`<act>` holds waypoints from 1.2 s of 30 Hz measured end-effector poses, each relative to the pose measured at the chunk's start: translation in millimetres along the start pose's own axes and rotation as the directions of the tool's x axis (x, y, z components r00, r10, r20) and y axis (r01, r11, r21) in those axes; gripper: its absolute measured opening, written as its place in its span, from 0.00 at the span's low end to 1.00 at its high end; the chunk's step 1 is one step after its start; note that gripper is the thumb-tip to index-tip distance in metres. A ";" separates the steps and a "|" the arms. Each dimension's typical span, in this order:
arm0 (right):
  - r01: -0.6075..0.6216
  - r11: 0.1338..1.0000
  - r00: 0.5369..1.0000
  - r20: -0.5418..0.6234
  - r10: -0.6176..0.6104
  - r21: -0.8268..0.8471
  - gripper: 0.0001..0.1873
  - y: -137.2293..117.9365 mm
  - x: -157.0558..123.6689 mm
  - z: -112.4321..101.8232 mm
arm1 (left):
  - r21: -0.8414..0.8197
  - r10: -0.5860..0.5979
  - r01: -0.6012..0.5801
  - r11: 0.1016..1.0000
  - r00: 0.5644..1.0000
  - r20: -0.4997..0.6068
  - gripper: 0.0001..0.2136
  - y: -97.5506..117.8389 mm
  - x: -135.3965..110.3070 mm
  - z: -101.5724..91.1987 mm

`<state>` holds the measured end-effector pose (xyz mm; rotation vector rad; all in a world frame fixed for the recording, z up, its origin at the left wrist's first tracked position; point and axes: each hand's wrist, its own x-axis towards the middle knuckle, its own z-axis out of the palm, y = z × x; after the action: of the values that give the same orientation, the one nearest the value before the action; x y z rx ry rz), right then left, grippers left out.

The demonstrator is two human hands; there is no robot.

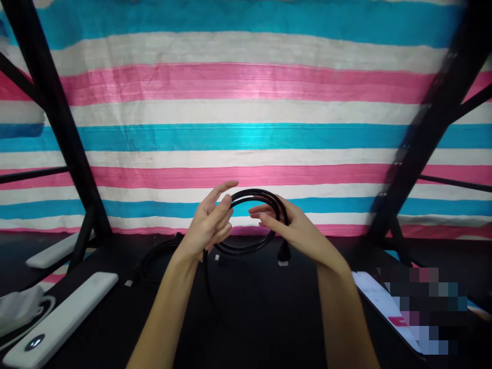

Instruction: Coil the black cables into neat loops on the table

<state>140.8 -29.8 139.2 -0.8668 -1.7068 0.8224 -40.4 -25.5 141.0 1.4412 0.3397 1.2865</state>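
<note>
A black cable point(265, 192) hangs in several round loops between my two hands, held above the dark tabletop. My left hand point(211, 218) grips the left side of the coil, its thumb on the loops and its index finger stretched out. At the opposite side, my right hand point(290, 220) has its thumb and fingers about the loops. Below that hand dangles the cable's plug point(283, 254), with a pale metal end. One length of the cable point(206, 279) drops from under my left hand towards the table.
Another black coiled cable point(149, 261) lies left of my left forearm. A long white device point(63, 318) and a white adapter point(21, 307) with a cord are at the left. A phone point(384, 307) lies at the right. Black frame legs point(69, 128) flank a striped sheet point(246, 113).
</note>
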 end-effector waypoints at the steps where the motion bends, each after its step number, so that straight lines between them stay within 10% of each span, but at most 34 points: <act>1: 0.004 1.000 0.996 -0.084 -0.002 0.027 0.21 -0.2 2.5 5.6 | -0.037 0.019 -0.019 0.999 1.000 -0.005 0.18 -3.4 1.6 1.4; 4: 0.011 0.990 0.937 -0.347 0.039 0.141 0.15 0.7 9.3 14.2 | -0.066 0.068 -0.071 0.995 0.996 -0.057 0.19 -16.5 7.8 2.3; 10: -0.140 0.845 0.973 -0.088 0.214 0.516 0.33 2.5 14.2 -1.3 | 0.358 0.017 0.002 0.934 0.999 -0.049 0.23 -35.0 17.8 -18.8; 18: 0.003 0.832 0.900 -0.363 0.239 0.555 0.36 7.6 17.6 -7.9 | 0.658 -0.243 0.195 0.728 0.970 -0.019 0.22 -45.8 20.1 -44.8; 21: 0.056 0.820 0.889 -0.401 0.218 0.570 0.36 5.4 16.1 -11.3 | 0.772 -0.493 0.376 0.513 0.865 -0.094 0.26 -54.1 16.7 -52.1; 25: 0.112 0.770 0.887 -0.412 0.207 0.628 0.38 -0.9 13.5 -15.9 | 0.751 -0.821 0.626 0.211 0.531 -0.211 0.34 -71.1 16.4 -56.9; 27: 0.107 0.752 0.888 -0.404 0.223 0.650 0.39 -5.4 11.0 -19.7 | 0.714 -0.880 0.669 0.207 0.446 -0.162 0.32 -77.1 17.7 -59.5; 30: 0.096 0.736 0.888 -0.392 0.242 0.670 0.39 -13.0 3.9 -30.1 | 0.684 -0.859 0.665 0.300 0.500 -0.110 0.28 -76.1 18.5 -67.2; 36: 0.097 0.743 0.911 -0.359 0.201 0.662 0.35 -16.7 -14.3 -61.6 | 0.648 -0.378 0.440 0.621 0.893 -0.244 0.23 -47.9 17.1 -92.2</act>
<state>200.4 -43.2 162.5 -0.5252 -0.8964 1.1077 -89.6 52.3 90.0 1.7778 1.2537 0.8533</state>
